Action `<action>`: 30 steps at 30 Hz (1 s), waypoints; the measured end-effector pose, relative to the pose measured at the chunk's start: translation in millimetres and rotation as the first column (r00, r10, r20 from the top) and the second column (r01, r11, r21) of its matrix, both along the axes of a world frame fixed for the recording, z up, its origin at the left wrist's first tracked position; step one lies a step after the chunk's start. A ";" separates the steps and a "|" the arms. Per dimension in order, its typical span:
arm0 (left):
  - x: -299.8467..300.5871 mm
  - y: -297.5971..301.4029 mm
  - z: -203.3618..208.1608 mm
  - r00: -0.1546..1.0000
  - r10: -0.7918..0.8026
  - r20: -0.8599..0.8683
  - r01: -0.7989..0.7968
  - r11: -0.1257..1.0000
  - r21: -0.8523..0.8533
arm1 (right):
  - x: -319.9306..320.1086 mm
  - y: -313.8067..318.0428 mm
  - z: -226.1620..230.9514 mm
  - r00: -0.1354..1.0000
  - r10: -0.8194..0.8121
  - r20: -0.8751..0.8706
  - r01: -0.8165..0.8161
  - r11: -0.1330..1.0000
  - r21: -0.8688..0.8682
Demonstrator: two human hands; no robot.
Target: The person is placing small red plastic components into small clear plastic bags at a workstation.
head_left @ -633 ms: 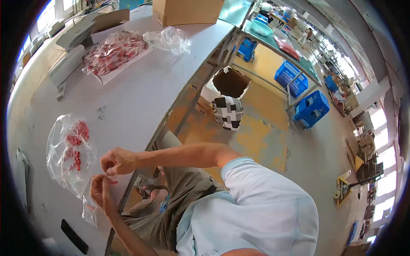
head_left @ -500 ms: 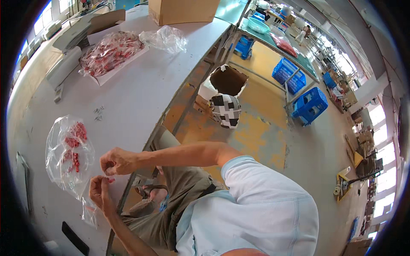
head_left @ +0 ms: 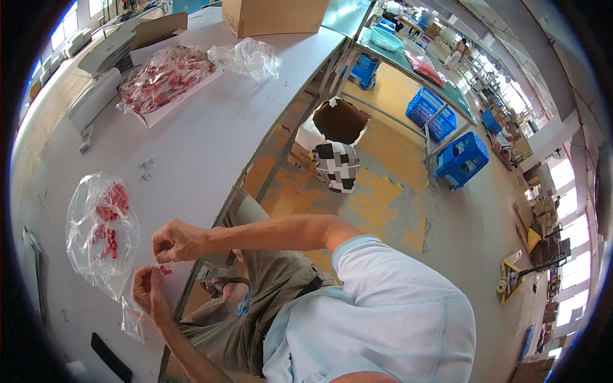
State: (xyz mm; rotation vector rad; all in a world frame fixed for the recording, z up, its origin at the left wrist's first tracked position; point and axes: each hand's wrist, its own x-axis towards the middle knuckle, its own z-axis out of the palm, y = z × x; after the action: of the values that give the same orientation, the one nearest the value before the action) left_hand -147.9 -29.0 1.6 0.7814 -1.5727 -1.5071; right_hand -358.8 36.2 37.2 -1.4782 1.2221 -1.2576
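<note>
A small red plastic piece (head_left: 166, 270) sticks out from the fingertips of my left hand (head_left: 148, 290), which pinches it low over the table edge. Just above, my right hand (head_left: 181, 241) is closed, thumb and forefinger pressed together close to that piece. Whatever it holds is too small or hidden to make out. Beside both hands lies a clear plastic bag (head_left: 82, 246) with several red pieces (head_left: 113, 203) in or under its film. Farther up the table, a loose cluster of tiny grey metal parts (head_left: 147, 169) rests on the surface.
A shallow white box (head_left: 175, 102) holds bagged red pieces, with a crumpled clear bag (head_left: 249, 59) beside it. A large cardboard carton (head_left: 274, 18) stands at the far end. A black strip (head_left: 112, 357) lies near the lower edge. On the floor are an open carton (head_left: 341, 121) and blue crates (head_left: 463, 159).
Both hands keep nearly the same place, with only slight finger movement. The red piece at the left fingertips has turned a little and shows more.
</note>
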 end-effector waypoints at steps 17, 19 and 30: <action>11.6 -2.9 5.8 0.996 0.004 0.088 -0.005 1.000 0.010 | -2.3 -2.3 -5.4 0.950 0.099 0.296 -0.151 0.976 0.157; 15.9 -1.9 6.5 0.998 -0.028 0.057 0.023 0.997 0.073 | 1.8 -5.6 -5.5 0.949 0.159 0.272 -0.188 0.979 0.084; 3.8 2.5 10.5 0.992 -0.069 -0.104 0.084 0.986 0.143 | 11.9 -0.9 10.7 0.998 0.065 0.017 -0.067 0.991 0.117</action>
State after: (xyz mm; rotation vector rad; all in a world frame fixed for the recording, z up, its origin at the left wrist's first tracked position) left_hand -144.2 -26.5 12.1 0.7236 -1.4457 -1.7067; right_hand -346.9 35.2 47.9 -1.4115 1.2077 -1.1310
